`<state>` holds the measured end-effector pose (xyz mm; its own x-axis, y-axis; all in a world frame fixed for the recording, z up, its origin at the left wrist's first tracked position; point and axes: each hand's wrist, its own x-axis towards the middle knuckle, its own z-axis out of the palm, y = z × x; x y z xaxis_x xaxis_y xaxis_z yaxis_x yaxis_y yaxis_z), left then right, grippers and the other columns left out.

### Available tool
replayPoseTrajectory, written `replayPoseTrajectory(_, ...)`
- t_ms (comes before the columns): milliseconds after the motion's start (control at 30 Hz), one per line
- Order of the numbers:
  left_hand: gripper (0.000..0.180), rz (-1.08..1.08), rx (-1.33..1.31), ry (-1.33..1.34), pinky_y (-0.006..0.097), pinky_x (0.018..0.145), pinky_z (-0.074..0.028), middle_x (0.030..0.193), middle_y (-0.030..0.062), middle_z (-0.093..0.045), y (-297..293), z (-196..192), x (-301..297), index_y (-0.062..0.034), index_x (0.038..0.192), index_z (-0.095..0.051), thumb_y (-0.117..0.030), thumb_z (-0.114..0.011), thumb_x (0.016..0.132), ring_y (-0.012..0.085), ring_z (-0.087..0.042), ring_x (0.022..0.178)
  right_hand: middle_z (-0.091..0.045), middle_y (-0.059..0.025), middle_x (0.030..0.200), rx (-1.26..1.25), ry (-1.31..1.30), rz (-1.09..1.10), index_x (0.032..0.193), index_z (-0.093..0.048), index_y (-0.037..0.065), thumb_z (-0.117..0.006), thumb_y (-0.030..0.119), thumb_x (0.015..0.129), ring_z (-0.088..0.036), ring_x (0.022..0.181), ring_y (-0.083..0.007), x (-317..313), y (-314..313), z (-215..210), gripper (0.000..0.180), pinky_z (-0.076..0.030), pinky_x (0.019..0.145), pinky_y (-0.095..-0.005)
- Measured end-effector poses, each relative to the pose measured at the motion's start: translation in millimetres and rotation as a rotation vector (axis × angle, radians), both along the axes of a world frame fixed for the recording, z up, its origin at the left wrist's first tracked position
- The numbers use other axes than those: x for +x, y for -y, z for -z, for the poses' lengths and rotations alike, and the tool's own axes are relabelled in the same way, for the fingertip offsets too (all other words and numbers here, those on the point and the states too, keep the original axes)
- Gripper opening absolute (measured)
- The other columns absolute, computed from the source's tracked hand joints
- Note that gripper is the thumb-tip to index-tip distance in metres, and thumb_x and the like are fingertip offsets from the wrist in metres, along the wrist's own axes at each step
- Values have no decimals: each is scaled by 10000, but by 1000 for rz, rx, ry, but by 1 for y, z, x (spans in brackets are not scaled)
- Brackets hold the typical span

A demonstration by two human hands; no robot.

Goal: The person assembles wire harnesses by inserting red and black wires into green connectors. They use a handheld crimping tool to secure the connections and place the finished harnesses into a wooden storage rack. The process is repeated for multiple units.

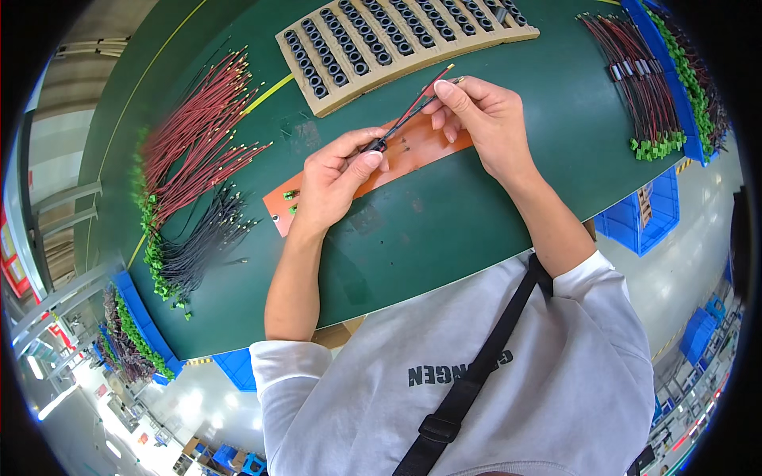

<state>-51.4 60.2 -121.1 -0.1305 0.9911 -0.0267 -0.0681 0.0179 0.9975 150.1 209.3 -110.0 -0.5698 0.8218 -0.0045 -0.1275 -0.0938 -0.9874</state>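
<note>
My left hand (337, 176) is closed around a small black ring (379, 146), held between thumb and fingers. Red and black wires (418, 105) run up and to the right from the ring, their bare-looking tips near my right hand (486, 119). Its thumb and forefinger pinch the black wire close to the end, while the red wire's tip sticks out to the left of the thumb. Both hands are raised over an orange board (413, 163). Small green connectors (291, 195) lie at the board's left end. My left palm hides where the wires lead below the ring.
A cardboard tray (349, 94) with rows of black rings stands at the back. Red wires (202, 131) and black wires (198, 250) with green connectors lie left. Wires with grey cylinders (635, 71) lie right, beside a blue bin (671, 79). Another blue bin (145, 325) sits at the left edge.
</note>
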Motion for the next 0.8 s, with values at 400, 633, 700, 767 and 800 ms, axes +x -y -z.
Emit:
replayPoseTrajectory(400, 303, 6, -58, 50, 185, 596, -380, 988, 97, -723, 0, -2, -3, 24, 1330, -656, -71, -613, 1046, 36, -472, 663, -659, 1, 734, 229, -37, 83, 959, -751, 43, -614, 262, 1074, -556, 591, -48, -1, 12, -1, 283, -439, 504, -216)
replayPoseTrajectory(633, 275, 55, -104, -70, 245, 756, -529, 1025, 45, -746, 2, -5, 2, 4, 1261, -719, -99, -689, 1008, 84, -635, 829, -654, -16, 726, -45, -108, 37, 961, -721, 8, -615, 262, 1075, -558, 602, -62, -9, 6, 1, 298, -453, 518, -222)
replayPoseTrajectory(700, 282, 36, -75, -64, 251, 773, -545, 1051, 47, -743, 0, -3, 2, 5, 1272, -711, -113, -681, 1017, 93, -652, 855, -682, -31, 798, -116, -154, -7, 1017, -712, -4, -618, 253, 1073, -579, 636, -68, -11, 3, 4, 279, -473, 552, -223)
replayPoseTrajectory(767, 289, 34, -95, -30, 257, 792, -559, 1079, 50, -740, -2, -4, 1, 5, 1283, -702, -124, -672, 1026, 101, -666, 884, -719, -50, 896, -142, -193, -36, 1100, -706, -15, -622, 236, 1069, -604, 675, -77, -9, 2, 5, 267, -500, 597, -225)
replayPoseTrajectory(800, 292, 37, -129, 3, 259, 802, -565, 1094, 52, -739, -1, -7, 0, 5, 1288, -698, -128, -667, 1030, 106, -672, 900, -727, -58, 944, -103, -176, -58, 1141, -698, -18, -621, 224, 1068, -615, 698, -81, -10, 2, 4, 264, -512, 622, -228)
